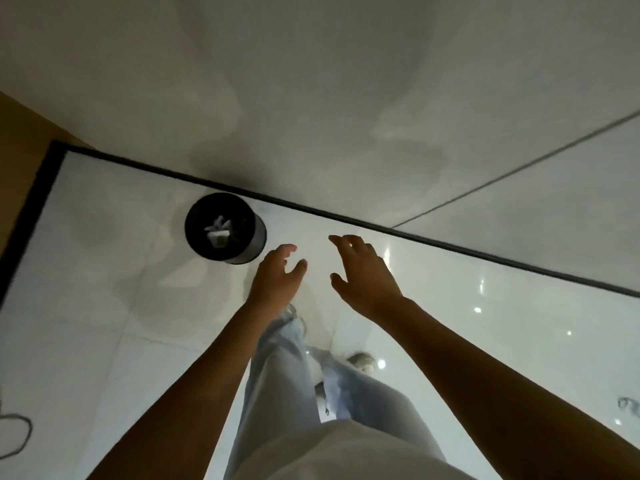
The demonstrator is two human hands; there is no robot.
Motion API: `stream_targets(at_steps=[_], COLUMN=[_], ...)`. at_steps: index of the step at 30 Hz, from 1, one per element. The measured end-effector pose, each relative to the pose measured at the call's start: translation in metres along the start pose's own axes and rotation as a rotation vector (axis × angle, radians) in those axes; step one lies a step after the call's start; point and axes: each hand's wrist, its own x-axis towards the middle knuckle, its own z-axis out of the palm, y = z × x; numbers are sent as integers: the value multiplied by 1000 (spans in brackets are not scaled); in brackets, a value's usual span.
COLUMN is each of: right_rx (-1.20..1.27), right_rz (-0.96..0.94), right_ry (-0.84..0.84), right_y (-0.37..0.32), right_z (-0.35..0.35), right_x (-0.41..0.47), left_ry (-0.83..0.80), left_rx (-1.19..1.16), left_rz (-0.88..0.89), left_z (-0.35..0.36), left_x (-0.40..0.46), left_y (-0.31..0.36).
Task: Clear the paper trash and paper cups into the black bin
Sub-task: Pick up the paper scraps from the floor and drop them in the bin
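Note:
The round black bin stands on the white tiled floor close to the wall, left of centre. Crumpled white paper lies at its bottom. My left hand hovers just right of the bin, fingers loosely spread, holding nothing. My right hand is stretched out further right, fingers relaxed and spread, also holding nothing. No paper cups show in the head view.
A black skirting strip runs along the foot of the grey wall. My legs in light jeans and a shoe are below the hands. A thin cable loops on the floor at far left.

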Motion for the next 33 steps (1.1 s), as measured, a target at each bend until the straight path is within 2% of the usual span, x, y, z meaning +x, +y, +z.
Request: stream_targets(at_steps=[4,10,17,25,33], right_rx=[81,259,551,822,1105], right_rz=[197,559,953,1290,1588], right_ry=[117,346,574,770,1058], right_y=[84,198,287,375,496], right_z=[-23,-48,-39,-25,-50], right_x=[-107,-275,-425,-523,-586], left_ry=[-115,-446,-725,-914,-1048], left_rx=[126,321,527,603,770], left_rz=[98,289,422,393,459], left_z=[90,228,372,518,678], left_x=[-57,-146,-235,-279,-292], left_y=[50,130,207,283,372])
